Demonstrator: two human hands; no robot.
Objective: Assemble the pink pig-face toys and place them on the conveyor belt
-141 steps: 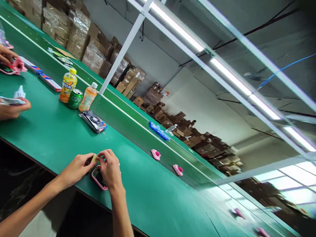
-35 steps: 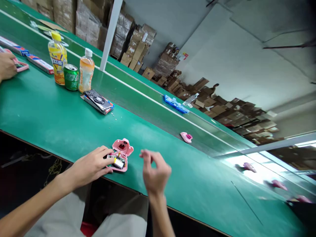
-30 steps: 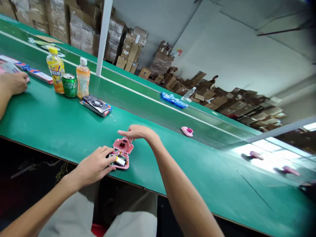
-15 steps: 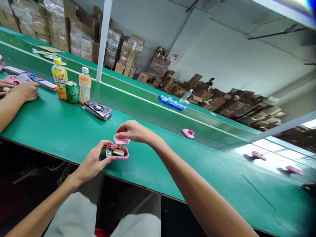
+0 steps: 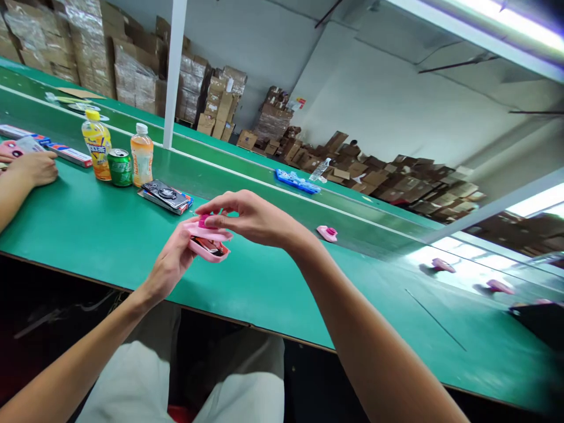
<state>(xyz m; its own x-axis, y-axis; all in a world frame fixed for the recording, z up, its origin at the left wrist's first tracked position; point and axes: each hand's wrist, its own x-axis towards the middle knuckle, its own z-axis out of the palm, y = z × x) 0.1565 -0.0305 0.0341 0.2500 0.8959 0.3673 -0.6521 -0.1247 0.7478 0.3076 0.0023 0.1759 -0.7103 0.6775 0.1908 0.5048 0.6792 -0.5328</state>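
Observation:
My left hand point(image 5: 171, 255) grips a small pink plastic case point(image 5: 205, 251), its fingers closed on the left end, just above the green table. Dark and silvery parts show inside the case through the gap on its near side. A pink cover point(image 5: 211, 234) with a magenta round knob point(image 5: 204, 221) lies tilted over the case, touching it at the left and apart at the right. Thumb and fingers of my right hand point(image 5: 247, 217) close on the cover at the knob. My right fingertips partly hide the knob.
Left of me, another person's hand point(image 5: 33, 167) holds a pink item. Beyond my hands are a phone point(image 5: 165, 194) on a box, a green can point(image 5: 120, 167) and two drink bottles. Pink pieces such as this one point(image 5: 326, 233) lie on the belt, with a blue tray point(image 5: 297, 182) behind.
The case has been lifted off the table and tilted. My right hand has lowered the cover onto it, leaving a gap at the near side. The view has shifted slightly.

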